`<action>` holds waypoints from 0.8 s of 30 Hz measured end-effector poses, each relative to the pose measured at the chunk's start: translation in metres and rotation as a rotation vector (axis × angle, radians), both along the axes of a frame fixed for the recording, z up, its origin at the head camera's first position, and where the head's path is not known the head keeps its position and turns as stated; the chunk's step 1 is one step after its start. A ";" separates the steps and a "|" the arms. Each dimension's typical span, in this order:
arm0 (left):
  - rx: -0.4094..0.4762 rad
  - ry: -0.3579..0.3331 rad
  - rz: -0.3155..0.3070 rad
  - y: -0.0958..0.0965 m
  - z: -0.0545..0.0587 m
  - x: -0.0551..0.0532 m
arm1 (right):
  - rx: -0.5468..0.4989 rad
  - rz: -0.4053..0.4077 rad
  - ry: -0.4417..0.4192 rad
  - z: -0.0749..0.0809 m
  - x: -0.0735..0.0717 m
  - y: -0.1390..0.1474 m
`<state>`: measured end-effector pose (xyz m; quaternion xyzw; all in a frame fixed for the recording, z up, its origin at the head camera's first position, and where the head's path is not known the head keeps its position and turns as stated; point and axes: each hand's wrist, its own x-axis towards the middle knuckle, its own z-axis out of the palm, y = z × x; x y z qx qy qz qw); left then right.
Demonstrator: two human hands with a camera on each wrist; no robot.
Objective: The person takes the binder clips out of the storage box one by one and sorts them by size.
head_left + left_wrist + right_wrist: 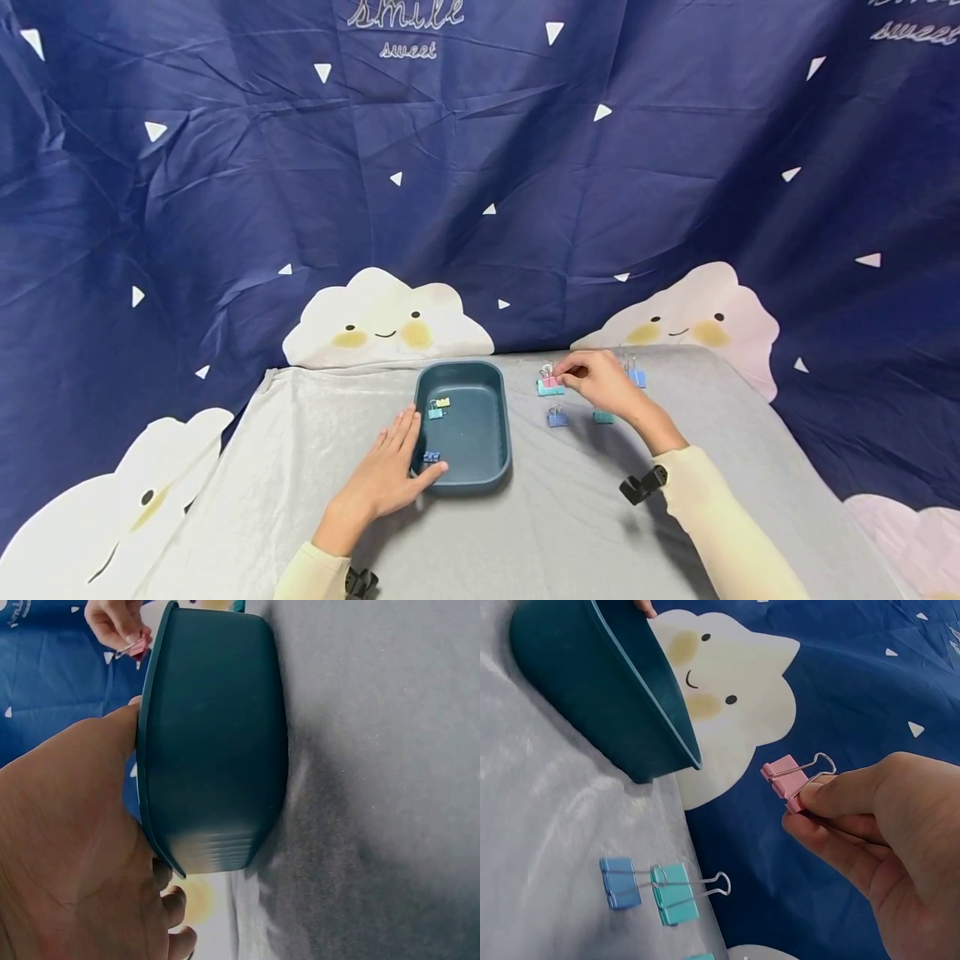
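My right hand (600,383) pinches a pink binder clip (786,780) between thumb and fingers, held above the table. Below it, a turquoise binder clip (675,894) and a blue binder clip (621,883) lie on the cloth. My left hand (390,467) rests on the left rim of a dark teal bin (214,735), its fingers straight and its thumb reaching over the edge. Inside the bin lie a yellow binder clip (443,402), a light blue binder clip (436,413) and a dark blue binder clip (431,457).
A green binder clip (603,416) lies under my right wrist, and another blue clip (637,378) sits farther right. Grey cloth (570,525) covers the table. Behind it hangs a navy curtain (450,233) with clouds and white triangles.
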<state>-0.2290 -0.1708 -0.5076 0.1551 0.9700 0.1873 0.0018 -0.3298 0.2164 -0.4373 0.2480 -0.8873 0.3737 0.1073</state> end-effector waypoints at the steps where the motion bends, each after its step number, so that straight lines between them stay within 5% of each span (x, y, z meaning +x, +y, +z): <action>1: 0.004 0.003 0.000 0.000 0.000 0.000 | -0.002 -0.003 0.003 0.000 0.001 0.003; 24: 0.008 0.006 0.003 0.001 -0.001 0.000 | 0.048 -0.131 0.003 -0.007 0.014 0.062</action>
